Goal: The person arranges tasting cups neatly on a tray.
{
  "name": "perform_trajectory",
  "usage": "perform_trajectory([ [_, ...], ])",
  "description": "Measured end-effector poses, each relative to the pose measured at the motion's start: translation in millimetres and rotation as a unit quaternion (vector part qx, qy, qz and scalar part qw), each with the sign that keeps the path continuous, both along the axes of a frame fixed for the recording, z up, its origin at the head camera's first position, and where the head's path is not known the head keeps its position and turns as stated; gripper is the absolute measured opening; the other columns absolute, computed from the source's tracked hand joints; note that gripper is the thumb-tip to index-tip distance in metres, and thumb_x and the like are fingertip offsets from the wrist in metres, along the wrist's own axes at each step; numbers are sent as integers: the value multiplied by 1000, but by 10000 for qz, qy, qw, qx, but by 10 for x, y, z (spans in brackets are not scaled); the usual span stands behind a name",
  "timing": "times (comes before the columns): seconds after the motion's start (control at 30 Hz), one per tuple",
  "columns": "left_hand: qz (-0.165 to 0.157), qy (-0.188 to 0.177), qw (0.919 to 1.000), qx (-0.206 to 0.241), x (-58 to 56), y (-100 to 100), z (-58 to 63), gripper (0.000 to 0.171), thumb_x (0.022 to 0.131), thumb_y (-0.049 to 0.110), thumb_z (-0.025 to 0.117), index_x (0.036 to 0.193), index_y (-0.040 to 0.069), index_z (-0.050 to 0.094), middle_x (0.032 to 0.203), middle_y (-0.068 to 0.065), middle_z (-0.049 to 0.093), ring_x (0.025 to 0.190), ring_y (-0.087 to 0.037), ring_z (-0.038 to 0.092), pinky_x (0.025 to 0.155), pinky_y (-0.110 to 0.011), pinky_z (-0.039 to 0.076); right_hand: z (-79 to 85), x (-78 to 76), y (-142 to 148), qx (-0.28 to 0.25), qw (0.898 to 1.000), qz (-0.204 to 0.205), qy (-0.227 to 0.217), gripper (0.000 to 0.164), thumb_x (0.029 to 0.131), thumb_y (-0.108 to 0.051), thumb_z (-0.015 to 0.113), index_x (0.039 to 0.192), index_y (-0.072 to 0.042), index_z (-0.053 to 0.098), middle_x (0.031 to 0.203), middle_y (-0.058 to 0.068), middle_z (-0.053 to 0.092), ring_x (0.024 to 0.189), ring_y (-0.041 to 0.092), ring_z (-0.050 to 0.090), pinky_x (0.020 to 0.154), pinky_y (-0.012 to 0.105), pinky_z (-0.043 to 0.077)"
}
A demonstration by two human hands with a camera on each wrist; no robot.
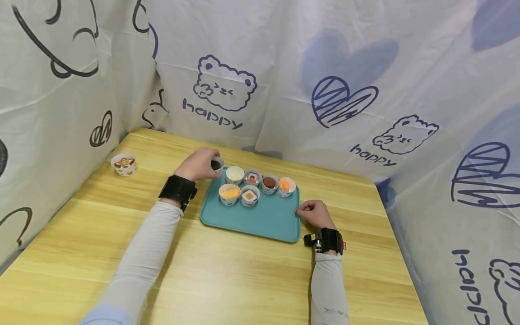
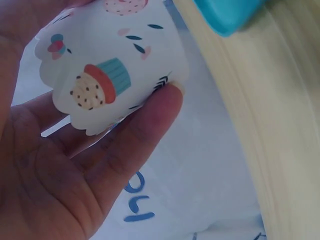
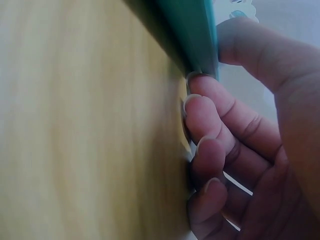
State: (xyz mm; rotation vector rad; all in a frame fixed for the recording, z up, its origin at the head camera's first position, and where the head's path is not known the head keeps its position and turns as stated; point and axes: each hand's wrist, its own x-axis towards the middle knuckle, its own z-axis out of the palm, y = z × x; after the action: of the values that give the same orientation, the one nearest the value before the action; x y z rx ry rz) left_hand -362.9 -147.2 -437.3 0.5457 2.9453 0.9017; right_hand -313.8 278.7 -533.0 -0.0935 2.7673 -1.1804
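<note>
My left hand (image 1: 199,164) grips a patterned paper cupcake cup (image 2: 115,75) with something dark inside, held by the tray's back left corner. In the left wrist view its wall shows printed cupcakes, and a finger and thumb lie along it. At the right edge of the teal tray (image 1: 260,221), my right hand (image 1: 318,214) pinches the rim (image 3: 200,40) between thumb and index finger. Several similar cups stand on the tray, among them a yellow-filled cup (image 1: 229,194), a brown-filled cup (image 1: 270,183) and one with an orange ball (image 1: 286,186).
Another paper cup (image 1: 124,164), holding a shiny brown star shape, stands alone at the far left of the wooden table (image 1: 227,275). White printed cloth (image 1: 280,81) hangs behind the table and along its sides.
</note>
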Motion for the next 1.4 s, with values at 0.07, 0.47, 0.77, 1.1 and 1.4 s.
perform_trajectory([
  [0.07,-60,29,10000,-18,0,56,17,45,78,14,84,116,-1,66,110,-18,68,93,-31,62,83,-46,53,-3,-4,8,40,10000,-13,7,18,90,-23,78,86,-6,73,72,2,64,66,17,53,68,30,44],
  [0.47,-362,54,9993,-60,20,374,99,49,77,16,86,119,0,67,113,-16,68,97,-30,62,86,-45,54,-12,-19,21,-66,10000,-28,-54,18,89,-23,78,86,-6,73,72,3,65,66,17,54,67,30,45],
  [0.77,-631,188,9978,-75,29,632,130,48,75,15,86,118,3,67,111,-13,68,96,-28,62,85,-43,54,-3,-17,24,-67,10000,-11,-22,18,89,-23,78,87,-6,74,74,3,66,66,17,55,67,29,46],
  [1.1,-1037,494,9932,-189,56,885,113,42,75,15,85,113,3,68,105,-11,68,92,-26,62,82,-41,53,59,30,-24,5,10000,-58,-40,20,90,-23,78,88,-4,73,73,3,65,67,16,55,69,30,45],
  [1.4,-1212,494,9910,-289,86,1152,106,43,75,15,86,113,5,69,106,-10,69,91,-25,62,80,-40,53,48,21,-9,3,10000,-50,-77,20,91,-24,77,88,-5,73,73,3,65,67,16,55,70,30,45],
])
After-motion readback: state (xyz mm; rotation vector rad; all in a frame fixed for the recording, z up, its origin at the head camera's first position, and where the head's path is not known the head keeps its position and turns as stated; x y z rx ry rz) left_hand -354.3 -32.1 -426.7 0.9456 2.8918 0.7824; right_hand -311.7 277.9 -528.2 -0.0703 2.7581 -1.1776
